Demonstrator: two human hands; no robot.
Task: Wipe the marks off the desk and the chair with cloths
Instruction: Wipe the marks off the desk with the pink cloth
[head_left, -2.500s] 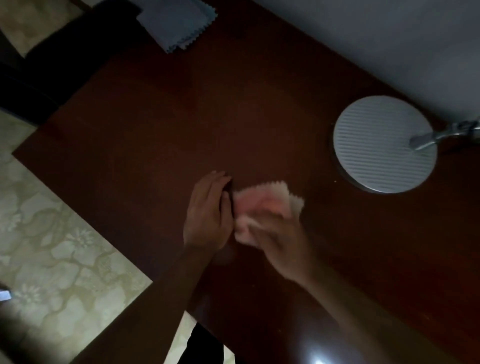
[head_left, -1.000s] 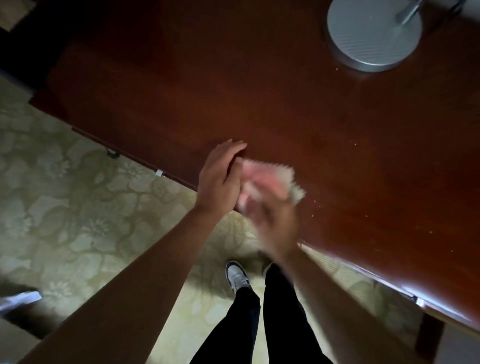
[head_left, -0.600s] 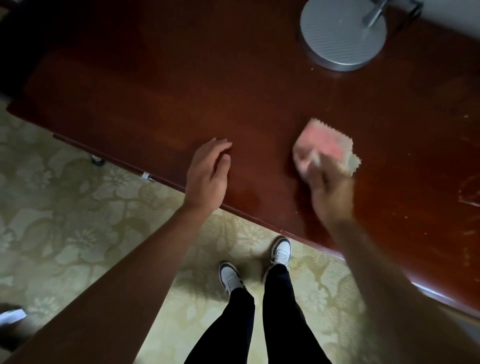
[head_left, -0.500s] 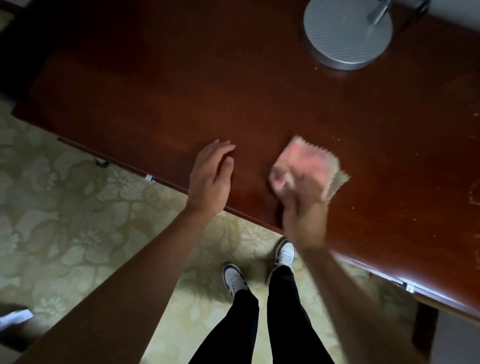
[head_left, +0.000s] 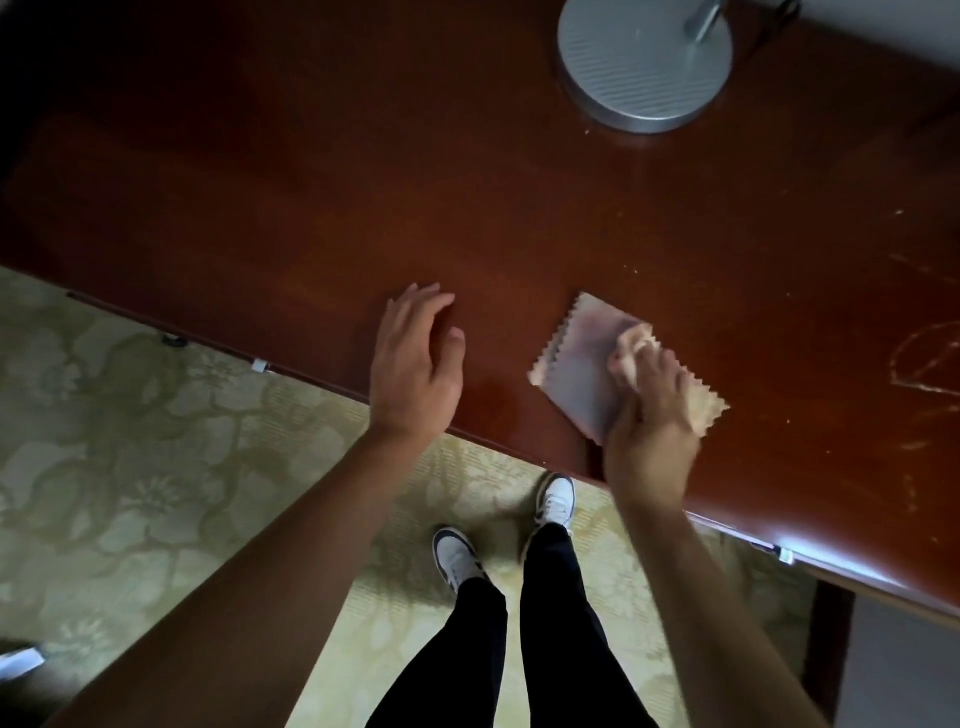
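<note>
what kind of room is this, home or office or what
Probably a bedroom or hotel-style room: a polished reddish-brown wooden desk, the round ribbed silver lamp base on it, and pale green floral-patterned carpet underfoot. Which one, I cannot tell.

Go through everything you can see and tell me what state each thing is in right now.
cloth: flat on desk, held by right hand
right hand: pinching the cloth
left hand: open, holding nothing
desk: pale scribbles at its right end
lamp base: standing on desk

Right hand (head_left: 649, 436) motion-blurred, fingers (head_left: 631, 358) perhaps bunching cloth (head_left: 582, 374); lamp base (head_left: 644, 62) cropped.
</note>
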